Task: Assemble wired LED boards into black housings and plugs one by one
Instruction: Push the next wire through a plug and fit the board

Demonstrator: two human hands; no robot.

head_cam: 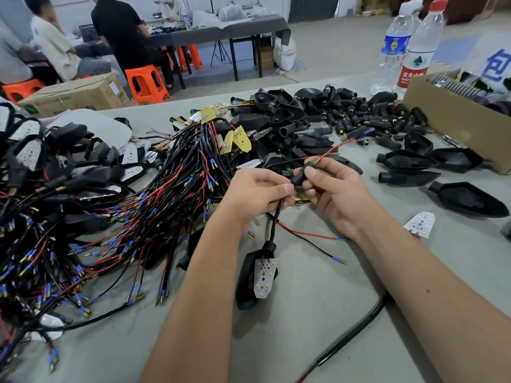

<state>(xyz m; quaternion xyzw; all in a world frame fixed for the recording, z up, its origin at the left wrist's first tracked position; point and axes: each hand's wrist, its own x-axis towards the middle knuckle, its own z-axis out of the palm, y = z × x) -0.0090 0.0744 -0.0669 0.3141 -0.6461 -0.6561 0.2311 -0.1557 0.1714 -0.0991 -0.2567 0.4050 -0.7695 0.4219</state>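
We see two water bottles (406, 45) at the bench's far right corner, and orange stools (146, 84) on the floor beyond.

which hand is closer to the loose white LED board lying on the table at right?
Right. The right hand is just up-left of the loose LED board, holding the black plug. The left hand is farther left, beyond the right one.

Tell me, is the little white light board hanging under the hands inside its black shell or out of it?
Partly in. The white LED board lies in the open face of its black housing, tilted, its lower tip poking past the rim.
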